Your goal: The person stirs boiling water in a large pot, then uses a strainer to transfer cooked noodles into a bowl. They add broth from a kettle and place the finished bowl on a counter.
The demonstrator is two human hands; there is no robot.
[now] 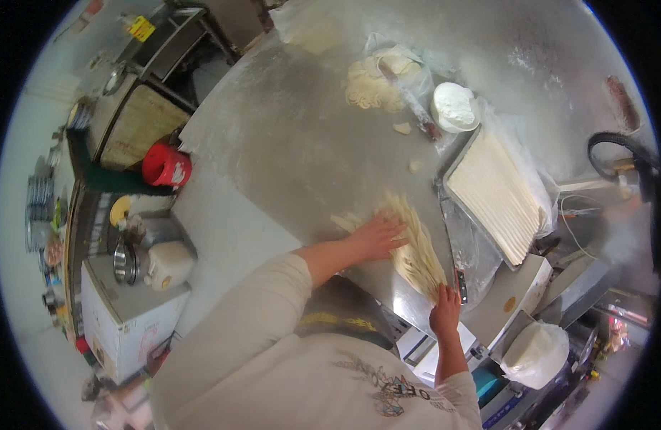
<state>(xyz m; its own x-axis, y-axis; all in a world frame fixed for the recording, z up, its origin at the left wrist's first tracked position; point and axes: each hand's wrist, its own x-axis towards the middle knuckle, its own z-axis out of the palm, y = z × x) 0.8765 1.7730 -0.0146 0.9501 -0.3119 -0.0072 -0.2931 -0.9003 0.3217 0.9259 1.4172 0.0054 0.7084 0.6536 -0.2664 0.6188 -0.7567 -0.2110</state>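
A bundle of long, pale dough strands (416,247) lies stretched along the near edge of a floured worktable (287,129). My left hand (381,235) rests on the upper part of the bundle, palm down with fingers apart. A few strands (345,221) stick out left of it. At the bundle's lower end, my right hand (445,312) has its fingers closed around the gathered tips, close to the table corner. Just right of that hand lies a knife with a dark handle (462,287). Its blade cannot be made out.
To the right, a metal tray (459,148) holds rows of dough strips (494,199) beside plastic sheeting. Farther back are a white tub of flour (455,106), a floury long tool (411,102), a noodle heap (371,83) and dough scraps (402,128). A red bucket (166,165) stands left.
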